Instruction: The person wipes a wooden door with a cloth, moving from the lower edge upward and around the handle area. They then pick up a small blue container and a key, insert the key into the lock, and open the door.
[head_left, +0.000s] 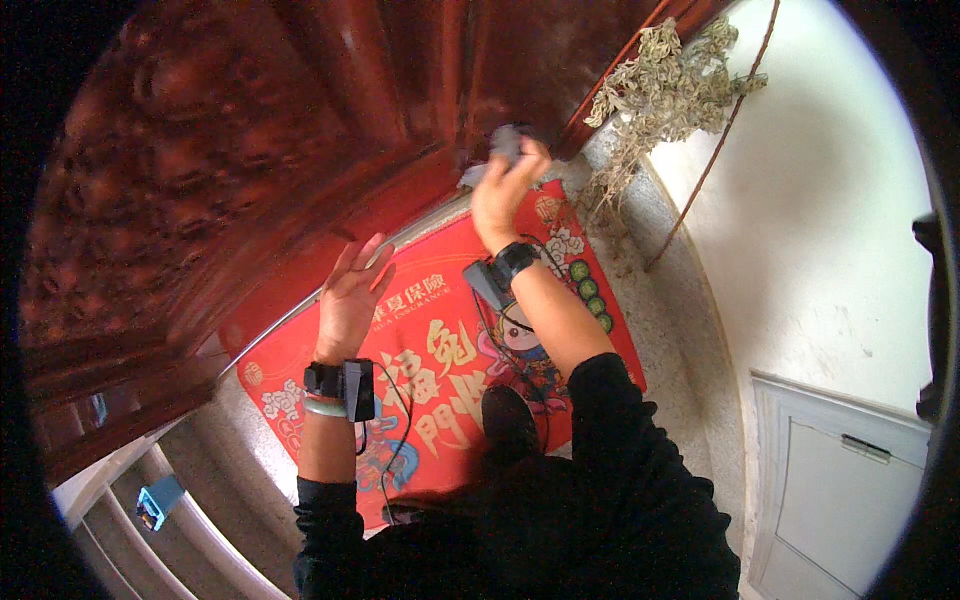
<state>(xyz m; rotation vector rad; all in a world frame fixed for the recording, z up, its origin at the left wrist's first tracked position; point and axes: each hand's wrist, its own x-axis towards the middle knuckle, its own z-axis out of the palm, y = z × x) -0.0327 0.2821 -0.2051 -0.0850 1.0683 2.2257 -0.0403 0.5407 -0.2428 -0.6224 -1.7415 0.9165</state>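
Observation:
My right hand (504, 187) is blurred and grips a grey cloth (507, 141) near the lower part of a dark red door (420, 67). Its fingers are curled around the cloth. A second pale grey patch (472, 176) shows just below it by the door's foot; I cannot tell whether it belongs to the same cloth. My left hand (351, 296) holds nothing, its fingers spread, close to the door's bottom edge. Both hands are over a red doormat (322, 442) printed with gold writing and cartoon figures. Each wrist wears a black strapped device with a cable.
Dried plants (667, 90) hang beside the door frame at the upper right, with a thin brown stick (709, 157) slanting against the white wall (817, 210). Steps (217, 555) descend at the lower left, where a blue container (159, 501) stands. A grey panel (847, 480) is set low in the wall.

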